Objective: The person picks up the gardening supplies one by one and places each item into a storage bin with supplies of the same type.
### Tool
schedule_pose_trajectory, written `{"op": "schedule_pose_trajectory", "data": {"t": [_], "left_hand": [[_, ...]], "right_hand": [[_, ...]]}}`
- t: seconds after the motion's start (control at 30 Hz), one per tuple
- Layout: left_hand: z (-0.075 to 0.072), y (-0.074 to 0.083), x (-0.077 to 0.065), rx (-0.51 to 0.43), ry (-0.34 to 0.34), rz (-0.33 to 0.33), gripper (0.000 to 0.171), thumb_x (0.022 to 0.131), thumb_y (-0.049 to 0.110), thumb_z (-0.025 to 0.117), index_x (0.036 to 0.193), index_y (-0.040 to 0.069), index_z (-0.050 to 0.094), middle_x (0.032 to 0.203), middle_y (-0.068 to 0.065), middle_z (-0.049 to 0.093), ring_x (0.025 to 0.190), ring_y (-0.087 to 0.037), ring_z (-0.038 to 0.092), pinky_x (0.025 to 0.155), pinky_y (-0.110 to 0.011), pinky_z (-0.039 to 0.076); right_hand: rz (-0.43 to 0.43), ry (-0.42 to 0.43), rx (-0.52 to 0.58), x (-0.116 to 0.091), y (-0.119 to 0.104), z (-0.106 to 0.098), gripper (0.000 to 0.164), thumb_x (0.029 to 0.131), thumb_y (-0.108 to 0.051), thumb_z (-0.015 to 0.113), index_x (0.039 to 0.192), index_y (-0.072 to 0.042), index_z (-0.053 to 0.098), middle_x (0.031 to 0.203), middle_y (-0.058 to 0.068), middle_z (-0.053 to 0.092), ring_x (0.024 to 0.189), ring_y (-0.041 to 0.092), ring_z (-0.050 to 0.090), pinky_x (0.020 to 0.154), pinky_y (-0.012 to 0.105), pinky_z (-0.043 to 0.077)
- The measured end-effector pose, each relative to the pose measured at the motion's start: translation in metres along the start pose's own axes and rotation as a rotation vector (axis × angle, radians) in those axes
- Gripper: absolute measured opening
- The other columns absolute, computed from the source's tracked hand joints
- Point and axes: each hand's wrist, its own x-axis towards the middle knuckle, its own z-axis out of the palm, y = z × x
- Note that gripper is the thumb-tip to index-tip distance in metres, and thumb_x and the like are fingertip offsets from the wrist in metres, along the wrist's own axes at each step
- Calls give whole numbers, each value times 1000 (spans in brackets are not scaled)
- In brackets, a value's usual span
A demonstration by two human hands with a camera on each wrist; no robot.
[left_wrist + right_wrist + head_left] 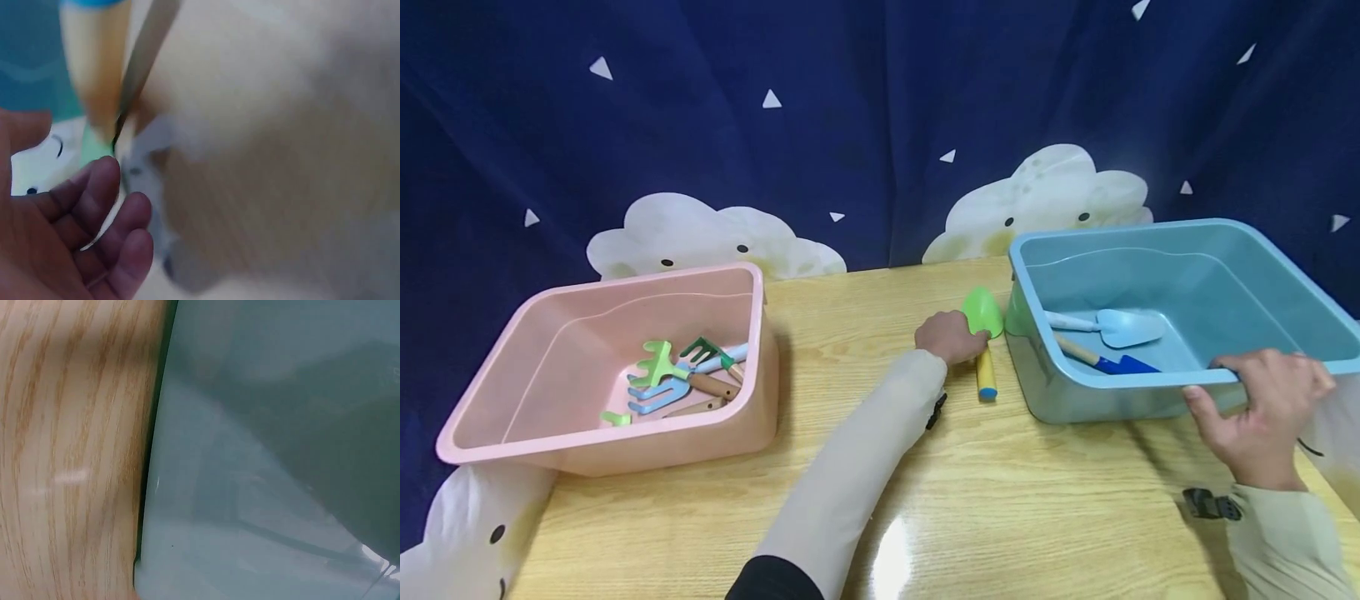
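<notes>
On the table lies a toy shovel (987,372) with a green blade and a yellow, blue-tipped handle. My left hand (953,336) is at its neck. In the left wrist view, the left hand (75,231) has loosely bent fingers, with a gap between thumb and fingertips near the blurred yellow handle (97,56). My right hand (1270,408) grips the front rim of the blue bin (1150,400), fingers over the edge and thumb outside. Inside that bin are a light-blue shovel (1127,328) and a dark-blue shovel (1123,365). The right wrist view shows only the bin's wall (250,487) and the table.
At the left stands a pink bin (767,400) holding several toy garden tools, among them a light-green rake (657,362), a blue rake (662,396) and a dark-green rake (703,348). A navy curtain (850,125) hangs behind the wooden table (1037,500).
</notes>
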Motion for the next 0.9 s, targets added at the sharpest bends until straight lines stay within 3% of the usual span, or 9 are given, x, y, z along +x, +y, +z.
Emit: {"op": "schedule_pose_trajectory", "data": {"t": [0.07, 0.13, 0.4, 0.6, 0.7, 0.9], "left_hand": [[8, 3, -3, 11, -14, -23, 52, 89, 63, 54, 59, 22, 46, 58, 6, 44, 54, -11, 46, 49, -26, 37], [14, 6, -5, 12, -21, -37, 53, 87, 64, 57, 57, 22, 45, 56, 6, 42, 53, -11, 45, 48, -26, 35], [20, 9, -9, -71, 19, -69, 48, 87, 49, 62, 54, 20, 42, 52, 5, 41, 50, -12, 43, 45, -26, 33], [19, 8, -8, -170, -2, -118, 44, 88, 44, 63, 57, 18, 45, 55, 3, 44, 50, -13, 44, 46, -27, 34], [20, 4, -4, -342, -51, -147, 41, 89, 41, 65, 60, 14, 54, 53, 1, 52, 46, -12, 49, 45, -25, 39], [22, -1, -5, -834, -121, -249, 30, 90, 29, 68, 76, 3, 64, 50, -6, 59, 39, -14, 57, 44, -27, 52]], "right_hand": [[-7, -2, 3, 1, 0, 0, 91, 82, -76, 53, 74, 15, 56, 66, 35, 45, 71, 53, 31, 108, 38, 13], [-10, 0, 8, 1, -1, 0, 91, 82, -76, 53, 74, 15, 56, 66, 35, 45, 70, 53, 31, 108, 38, 14], [-13, -14, 13, 2, -2, 0, 92, 83, -75, 53, 75, 16, 56, 67, 35, 44, 71, 54, 31, 107, 36, 12], [-2, -9, 5, 1, -1, 0, 92, 83, -76, 53, 75, 15, 56, 66, 35, 45, 72, 55, 33, 107, 36, 13], [-1, -4, -1, 0, -2, 0, 91, 83, -76, 52, 74, 15, 56, 66, 35, 45, 72, 55, 33, 107, 36, 13], [-3, -14, -6, 1, 0, -1, 91, 83, -76, 52, 75, 14, 57, 67, 34, 45, 73, 55, 33, 107, 40, 14]]}}
